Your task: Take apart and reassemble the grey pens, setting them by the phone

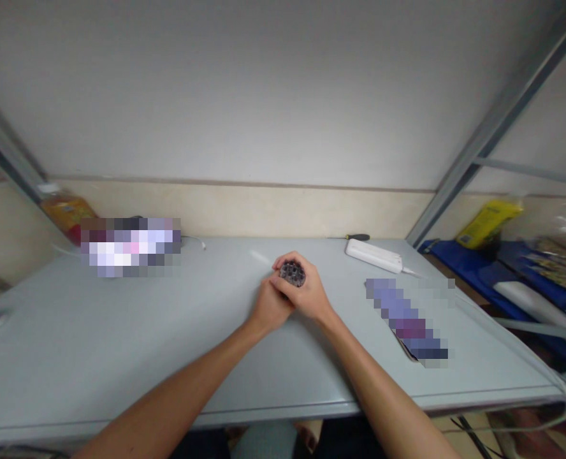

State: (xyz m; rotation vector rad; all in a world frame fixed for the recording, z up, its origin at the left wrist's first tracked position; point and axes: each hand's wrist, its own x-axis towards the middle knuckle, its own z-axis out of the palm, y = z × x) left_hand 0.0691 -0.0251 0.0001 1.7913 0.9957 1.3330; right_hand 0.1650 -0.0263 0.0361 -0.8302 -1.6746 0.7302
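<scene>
Clasping a dark bundle (pixel 292 273) at frame centre, left hand (pixel 268 307) and right hand (pixel 312 294) close their grip round it — seemingly bunching its pieces together over the worktop (pixel 120 331).

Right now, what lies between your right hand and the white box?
Nothing: head view shows bare table between the right hand, gripping a dark bundle, and the white box.

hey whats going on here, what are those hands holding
A person has both hands clasped around a dark bundle of what look like small tubes, seen end-on. The right hand wraps over its top and side, and the left hand closes in from below. They are at the middle of a grey table. A white power strip lies at the back right, with a screwdriver behind it.
</scene>
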